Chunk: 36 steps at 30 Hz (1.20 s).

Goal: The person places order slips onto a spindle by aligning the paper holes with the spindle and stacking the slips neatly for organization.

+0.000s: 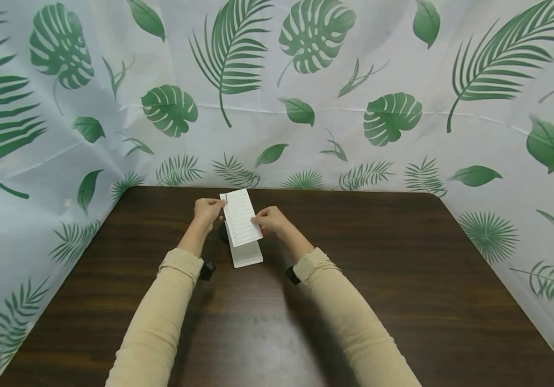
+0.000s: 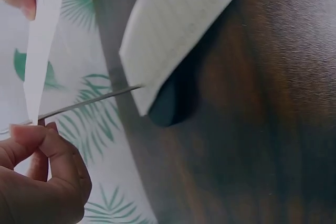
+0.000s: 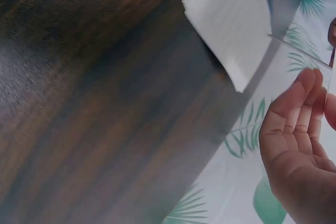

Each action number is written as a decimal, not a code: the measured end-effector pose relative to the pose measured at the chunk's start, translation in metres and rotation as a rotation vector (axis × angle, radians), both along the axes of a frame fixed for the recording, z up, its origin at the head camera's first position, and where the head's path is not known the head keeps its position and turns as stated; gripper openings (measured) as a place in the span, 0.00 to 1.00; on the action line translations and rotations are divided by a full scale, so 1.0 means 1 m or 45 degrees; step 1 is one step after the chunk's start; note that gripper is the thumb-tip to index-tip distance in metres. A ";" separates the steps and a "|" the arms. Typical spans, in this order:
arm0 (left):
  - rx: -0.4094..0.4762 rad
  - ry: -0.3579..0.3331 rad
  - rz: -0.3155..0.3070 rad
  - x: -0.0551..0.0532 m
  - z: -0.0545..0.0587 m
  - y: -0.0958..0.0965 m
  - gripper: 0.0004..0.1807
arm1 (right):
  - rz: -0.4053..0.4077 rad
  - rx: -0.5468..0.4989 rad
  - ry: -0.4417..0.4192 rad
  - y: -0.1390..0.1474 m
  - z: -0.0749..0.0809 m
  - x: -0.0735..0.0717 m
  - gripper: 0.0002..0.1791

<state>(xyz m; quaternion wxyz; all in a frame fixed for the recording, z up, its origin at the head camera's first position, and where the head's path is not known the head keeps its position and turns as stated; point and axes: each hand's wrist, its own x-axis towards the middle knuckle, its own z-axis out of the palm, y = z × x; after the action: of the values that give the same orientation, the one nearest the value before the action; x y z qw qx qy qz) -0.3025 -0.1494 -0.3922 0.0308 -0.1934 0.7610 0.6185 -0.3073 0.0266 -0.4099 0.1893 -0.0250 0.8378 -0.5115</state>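
Note:
A lined white paper slip [image 1: 243,215] is held up by both hands over the table. My left hand [image 1: 207,214] pinches its upper left corner between thumb and fingers. On the right edge, my right hand [image 1: 272,220] pinches the slip with thumb and fingers. A thin metal spike [image 2: 94,102] rises from a lower stack of white slips [image 1: 246,256] and appears to pass through the held slip near the left fingertips. Under the stack, the dark rounded base [image 2: 169,106] of the spike is partly hidden by paper.
The brown wood-grain table [image 1: 402,279] spreads around the spike. Behind it hangs a white cloth [image 1: 335,123] printed with green leaves. Each wrist carries a small black device [image 1: 206,270] at the sleeve cuff.

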 end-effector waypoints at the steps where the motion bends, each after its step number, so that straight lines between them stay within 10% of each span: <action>1: 0.000 -0.011 -0.006 0.000 -0.003 -0.001 0.20 | 0.026 -0.025 0.000 0.002 -0.013 -0.009 0.11; 7: -0.044 -0.015 0.013 -0.003 -0.021 -0.001 0.18 | 0.102 -0.051 -0.056 0.007 -0.104 -0.069 0.14; 10: -0.103 -0.023 0.024 -0.004 -0.027 0.000 0.17 | 0.096 -0.007 -0.060 0.008 -0.116 -0.073 0.14; 13: -0.158 -0.045 0.037 -0.003 -0.031 0.000 0.16 | 0.124 -0.022 -0.050 0.011 -0.116 -0.068 0.14; 20: -0.326 -0.060 0.070 0.000 -0.039 0.000 0.13 | 0.118 0.168 -0.049 0.004 -0.058 -0.017 0.11; 27: -0.484 -0.081 0.058 0.005 -0.047 0.002 0.14 | 0.180 0.143 -0.033 0.009 -0.204 -0.114 0.15; 29: -0.510 -0.091 0.063 0.006 -0.047 0.004 0.14 | 0.176 0.175 -0.005 0.008 -0.224 -0.126 0.15; 36: -0.615 -0.092 0.064 0.007 -0.054 0.008 0.12 | 0.145 0.339 0.060 0.002 -0.169 -0.082 0.13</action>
<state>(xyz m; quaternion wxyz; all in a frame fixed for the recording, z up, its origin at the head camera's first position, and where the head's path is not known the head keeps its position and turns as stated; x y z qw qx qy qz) -0.2955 -0.1413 -0.4457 -0.0047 -0.2359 0.8801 0.4120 -0.3892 0.0287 -0.5784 0.2000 -0.0591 0.8997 -0.3835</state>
